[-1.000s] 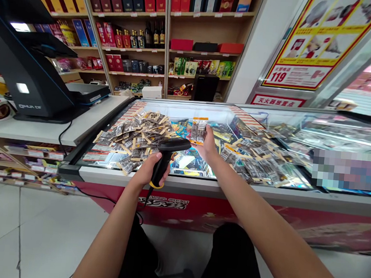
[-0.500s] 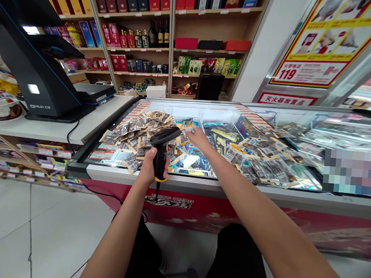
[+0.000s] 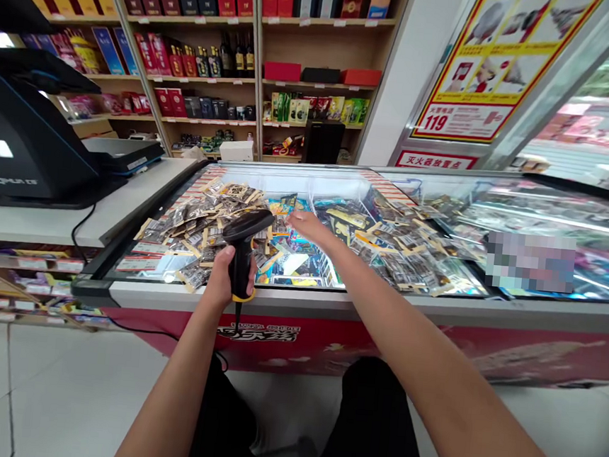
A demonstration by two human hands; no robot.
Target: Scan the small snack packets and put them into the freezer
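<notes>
My left hand (image 3: 222,278) is wrapped round the handle of a black barcode scanner (image 3: 248,225) with yellow trim, its head tilted up to the right. Its cable hangs down below the grip. My right hand (image 3: 307,226) reaches over the freezer's glass top, with its fingers drawn together and pointing left. What sits between those fingertips is too small to make out. A dark packet (image 3: 288,201) shows just beyond them. To the left lies a heap of small clear-and-brown snack packets (image 3: 199,219). More packets (image 3: 406,255) are spread to the right of my right forearm.
The chest freezer (image 3: 362,301) has a grey front rim and coloured packs under its glass. At left, a checkout terminal (image 3: 29,140) stands on a white counter (image 3: 64,225). Shelves of boxes and bottles (image 3: 234,55) rise behind. A fire notice (image 3: 488,74) hangs at right.
The view has swung slightly right, so everything sits further left. My right hand's fingers have shifted a little, and the pale label seen at them before no longer shows. The scanner stays in my left hand.
</notes>
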